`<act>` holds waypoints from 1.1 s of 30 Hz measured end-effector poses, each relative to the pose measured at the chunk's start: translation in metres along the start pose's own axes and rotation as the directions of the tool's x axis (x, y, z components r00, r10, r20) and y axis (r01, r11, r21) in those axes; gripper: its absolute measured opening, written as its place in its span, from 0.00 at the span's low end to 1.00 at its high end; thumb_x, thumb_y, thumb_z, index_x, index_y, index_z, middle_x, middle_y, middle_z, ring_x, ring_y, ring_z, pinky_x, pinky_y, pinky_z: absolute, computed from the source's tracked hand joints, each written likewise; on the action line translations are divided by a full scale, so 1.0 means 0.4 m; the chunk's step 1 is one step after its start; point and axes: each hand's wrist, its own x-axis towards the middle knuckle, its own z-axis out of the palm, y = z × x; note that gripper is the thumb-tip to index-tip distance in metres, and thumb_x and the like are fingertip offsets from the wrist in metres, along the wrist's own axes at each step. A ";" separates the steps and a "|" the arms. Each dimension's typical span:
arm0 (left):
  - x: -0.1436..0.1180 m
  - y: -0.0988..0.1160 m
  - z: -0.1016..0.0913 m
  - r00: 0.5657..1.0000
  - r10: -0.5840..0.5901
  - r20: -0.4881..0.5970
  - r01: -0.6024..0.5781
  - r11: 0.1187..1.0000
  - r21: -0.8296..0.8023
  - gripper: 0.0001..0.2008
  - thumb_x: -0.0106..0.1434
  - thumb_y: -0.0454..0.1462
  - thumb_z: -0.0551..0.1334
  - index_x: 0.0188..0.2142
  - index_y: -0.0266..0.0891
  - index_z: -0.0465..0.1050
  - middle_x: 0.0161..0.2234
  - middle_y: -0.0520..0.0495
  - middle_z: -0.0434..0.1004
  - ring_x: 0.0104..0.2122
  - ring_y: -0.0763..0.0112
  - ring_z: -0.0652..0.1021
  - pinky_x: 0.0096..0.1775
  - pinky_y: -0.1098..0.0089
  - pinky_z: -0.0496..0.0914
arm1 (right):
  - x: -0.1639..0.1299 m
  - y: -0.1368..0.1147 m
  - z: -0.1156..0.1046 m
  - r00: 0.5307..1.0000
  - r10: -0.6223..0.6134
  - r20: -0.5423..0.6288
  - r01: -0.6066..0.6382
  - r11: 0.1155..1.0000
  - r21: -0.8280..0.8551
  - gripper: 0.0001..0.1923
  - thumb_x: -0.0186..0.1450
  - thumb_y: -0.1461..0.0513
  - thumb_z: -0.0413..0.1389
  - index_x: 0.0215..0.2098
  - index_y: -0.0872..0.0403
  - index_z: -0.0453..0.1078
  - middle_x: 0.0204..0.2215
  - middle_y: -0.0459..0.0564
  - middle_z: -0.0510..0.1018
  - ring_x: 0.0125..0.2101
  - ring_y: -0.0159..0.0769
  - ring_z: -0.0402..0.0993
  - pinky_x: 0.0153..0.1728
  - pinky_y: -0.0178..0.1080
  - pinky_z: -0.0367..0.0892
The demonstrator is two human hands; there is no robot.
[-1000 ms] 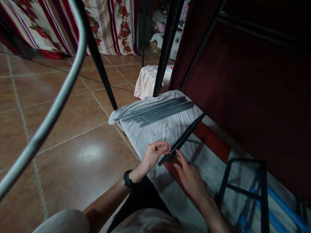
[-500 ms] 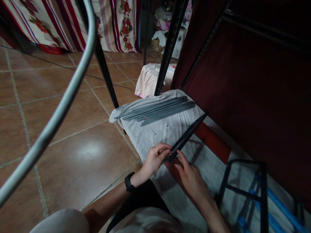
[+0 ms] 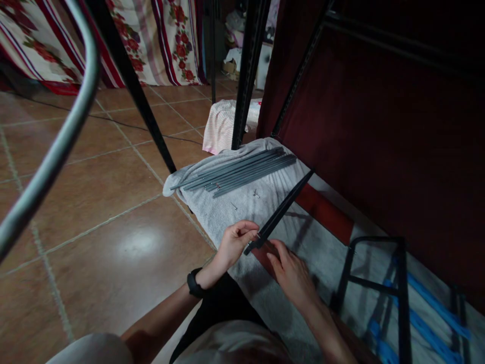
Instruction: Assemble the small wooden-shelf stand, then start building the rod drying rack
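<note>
My left hand (image 3: 235, 241) pinches a small screw against the near end of a long black metal bar (image 3: 282, 208). My right hand (image 3: 290, 270) supports that bar's near end from below with fingers spread. The bar slants up and away to the right over a grey towel (image 3: 248, 208) spread on the floor. Beyond the hands lies a bundle of grey metal rods (image 3: 235, 173), with two loose screws (image 3: 256, 193) on the towel between.
A dark red fabric panel (image 3: 379, 131) on a black frame stands at the right. Black legs (image 3: 246, 65) and a curved grey tube (image 3: 56, 151) cross the view. A black frame (image 3: 373, 285) with blue straps lies near right. Brown tile floor (image 3: 94, 202) is at the left.
The view shifted slightly right and down. My hands stay on the black bar's near end, the left fingers working the small screw against it.
</note>
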 end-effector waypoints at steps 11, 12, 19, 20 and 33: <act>0.005 0.001 -0.001 1.000 -0.019 -0.006 0.019 1.000 0.008 0.11 0.52 0.40 0.71 0.33 0.36 0.77 0.26 0.49 0.79 0.27 0.73 0.77 0.34 0.72 0.72 | -0.005 -0.003 -0.007 0.997 -0.077 0.029 0.076 0.996 0.049 0.18 0.72 0.62 0.42 0.59 0.52 0.61 0.52 0.53 0.75 0.51 0.39 0.73 0.50 0.41 0.68; 0.007 0.000 -0.002 1.000 -0.016 -0.003 0.016 1.000 0.021 0.11 0.52 0.39 0.71 0.33 0.36 0.77 0.26 0.49 0.79 0.27 0.73 0.77 0.34 0.73 0.71 | -0.004 -0.003 -0.007 0.996 -0.079 0.030 0.077 0.995 0.061 0.19 0.72 0.62 0.42 0.60 0.52 0.60 0.52 0.53 0.75 0.51 0.39 0.73 0.50 0.41 0.68; 0.014 0.010 -0.006 0.999 -0.007 0.051 0.004 0.998 0.055 0.10 0.54 0.39 0.70 0.33 0.36 0.77 0.29 0.49 0.79 0.28 0.73 0.77 0.35 0.73 0.71 | 0.003 0.003 -0.005 0.993 -0.113 0.028 0.110 0.990 0.085 0.21 0.72 0.63 0.42 0.62 0.51 0.58 0.53 0.51 0.74 0.51 0.38 0.73 0.50 0.41 0.68; 0.013 0.012 -0.007 0.998 -0.007 0.064 0.004 0.998 0.055 0.10 0.54 0.39 0.70 0.33 0.36 0.76 0.29 0.48 0.79 0.29 0.73 0.77 0.35 0.73 0.71 | 0.003 0.006 -0.004 0.993 -0.117 0.026 0.114 0.990 0.088 0.21 0.72 0.64 0.42 0.62 0.51 0.58 0.53 0.51 0.74 0.51 0.38 0.73 0.49 0.40 0.68; 0.012 0.012 -0.003 0.999 0.008 0.038 -0.010 0.997 0.070 0.10 0.54 0.39 0.70 0.34 0.36 0.76 0.29 0.48 0.80 0.28 0.72 0.78 0.35 0.71 0.73 | 0.004 0.019 -0.004 0.992 -0.128 0.013 0.126 0.986 0.108 0.23 0.71 0.64 0.43 0.63 0.52 0.58 0.54 0.53 0.74 0.52 0.37 0.73 0.52 0.41 0.68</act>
